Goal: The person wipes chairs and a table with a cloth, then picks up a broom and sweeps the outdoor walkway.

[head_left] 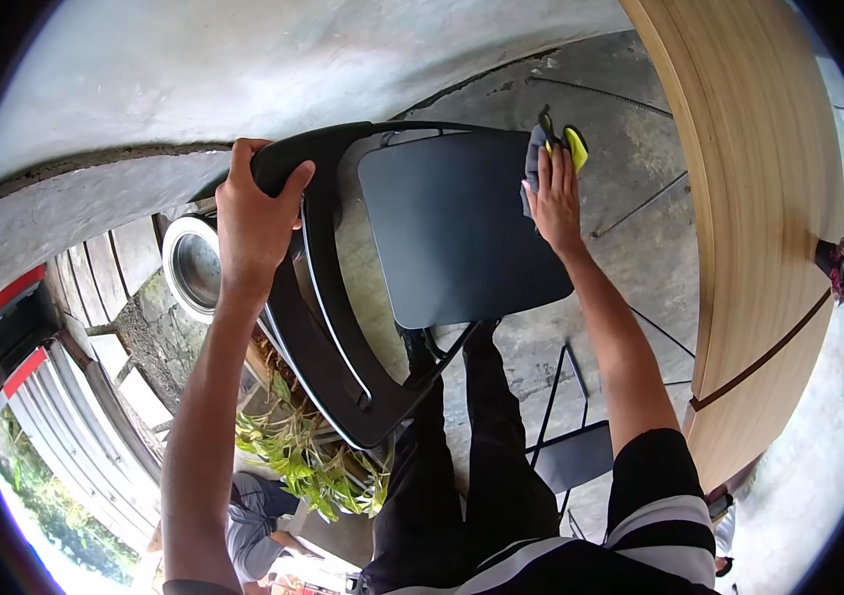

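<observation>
As seen in the head view, your left hand is closed around the top corner of the backrest of a black chair, thumb on one side and fingers on the other. The chair seat lies in front of your legs, between both arms. Your right hand rests with its fingers extended over a grey-and-yellow cloth at the seat's front corner, farthest from the backrest; whether the fingers pinch the cloth cannot be told.

Risks noted. The cloth reaches past the seat edge, so a light hold could let it slip to the floor. Heavy pressure at that outer corner could, in my judgement, rock the chair if your left hand loosened. The chair's footing is mostly hidden and cannot be confirmed.

Clearance: the backrest is near the wall and the leafy plant; a swing that way could scrape or snag. A second chair near your right leg presents a trip hazard.
</observation>
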The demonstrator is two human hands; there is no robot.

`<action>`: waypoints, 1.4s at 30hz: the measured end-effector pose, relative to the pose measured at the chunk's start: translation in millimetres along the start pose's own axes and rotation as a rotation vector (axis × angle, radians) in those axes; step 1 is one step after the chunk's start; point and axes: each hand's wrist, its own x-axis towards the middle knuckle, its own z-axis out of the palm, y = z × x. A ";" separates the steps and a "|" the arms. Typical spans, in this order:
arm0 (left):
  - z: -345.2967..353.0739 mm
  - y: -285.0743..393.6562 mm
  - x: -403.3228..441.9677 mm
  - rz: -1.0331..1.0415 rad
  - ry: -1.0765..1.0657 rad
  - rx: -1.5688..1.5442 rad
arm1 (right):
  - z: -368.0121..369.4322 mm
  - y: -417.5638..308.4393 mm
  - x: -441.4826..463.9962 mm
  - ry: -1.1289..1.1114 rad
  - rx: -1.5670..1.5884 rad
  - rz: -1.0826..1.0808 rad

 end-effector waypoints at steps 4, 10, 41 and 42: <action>0.5 -1.8 0.1 0.009 -0.003 -0.010 | -4.9 4.7 -60.1 0.003 -0.025 0.160; 3.0 -4.1 -0.6 0.043 -0.005 -0.029 | -11.7 -26.0 -143.1 -0.051 -0.002 0.317; -3.3 -11.2 1.8 0.052 -0.023 0.000 | -108.5 -87.8 -135.1 -0.326 0.026 0.629; -4.0 -9.9 1.3 0.047 -0.026 0.000 | -104.1 -84.1 -139.0 -0.327 0.024 0.624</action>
